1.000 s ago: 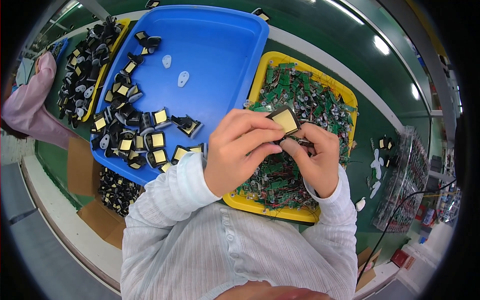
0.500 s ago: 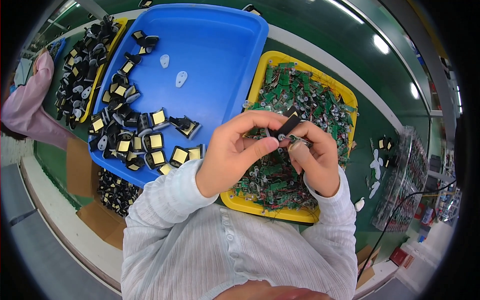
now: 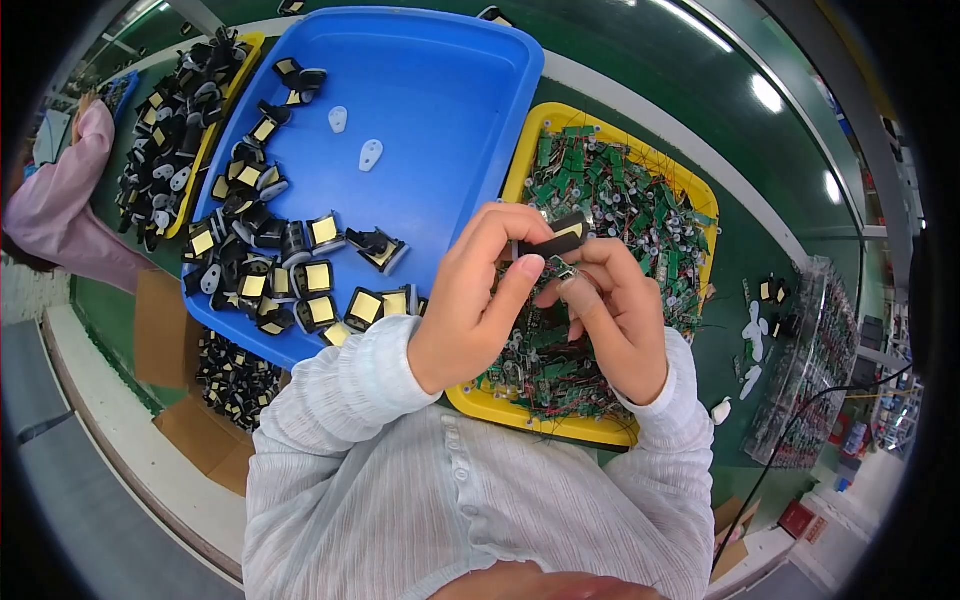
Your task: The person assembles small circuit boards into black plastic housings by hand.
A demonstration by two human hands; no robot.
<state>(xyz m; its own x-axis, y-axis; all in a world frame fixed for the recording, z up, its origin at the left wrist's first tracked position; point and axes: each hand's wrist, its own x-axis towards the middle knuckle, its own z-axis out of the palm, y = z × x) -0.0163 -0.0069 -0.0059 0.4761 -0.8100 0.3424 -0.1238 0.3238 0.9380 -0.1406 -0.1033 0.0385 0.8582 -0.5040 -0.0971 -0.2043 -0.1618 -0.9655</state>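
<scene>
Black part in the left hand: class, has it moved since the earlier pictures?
Yes: the black part has shifted slightly left against the yellow tray and turned, its yellow pad now a narrow strip.

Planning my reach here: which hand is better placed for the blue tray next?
Probably the left: your left hand is nearer the blue tray, holding a black piece. Your right hand is farther off, over the yellow tray of circuit boards.

The left hand (image 3: pixel 475 300) covers the left end of a black housing (image 3: pixel 562 236); the bit at the right hand's (image 3: pixel 622 315) fingertips (a glinting scrap) is too small to tell. The left sleeve (image 3: pixel 345 375) hides the blue tray's (image 3: pixel 430 100) near right corner. Dark rim cuts off a co-worker (image 3: pixel 75 205).
</scene>
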